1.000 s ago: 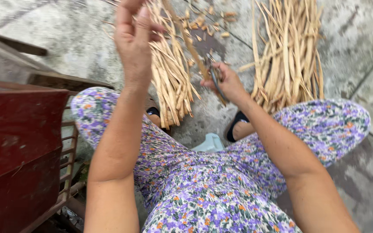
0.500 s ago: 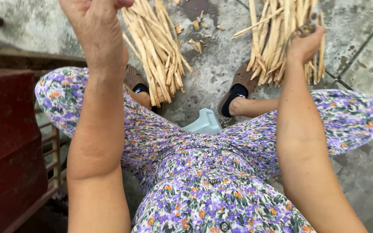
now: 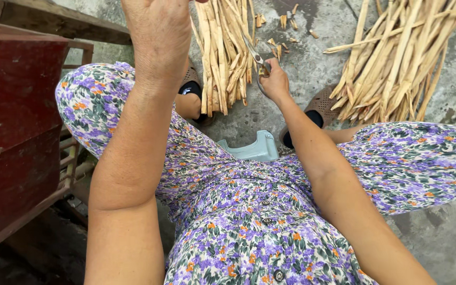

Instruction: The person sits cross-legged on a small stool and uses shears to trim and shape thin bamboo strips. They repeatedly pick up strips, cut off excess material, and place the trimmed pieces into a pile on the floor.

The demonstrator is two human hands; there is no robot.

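Big red box [image 3: 11, 121] fills the left side, close against the person's knee. The concrete floor [image 3: 312, 68] runs across the top, and on it lie two heaps of pale stalks: the right pile [image 3: 397, 58] loose and fanned, the left pile [image 3: 220, 53] straighter, lying just above the near foot. A small grey-green stool [image 3: 257, 148] shows between the knees. Now the hands. The left hand [image 3: 157, 37] is raised high and close to the camera, its back to us; its fingers run out of the top of the frame, so I cannot tell what it grips, if anything. The right hand [image 3: 274, 82] is down low by the left pile, clenched on scissors [image 3: 254, 55], blades pointing up into the stalks. Tiny cut bits [image 3: 286, 24] are scattered on the floor beyond. The risk, as I judge it: blades working that close among crowded stalks could nip the wrong one, and if the left hand came down near the tips, a finger could be caught.
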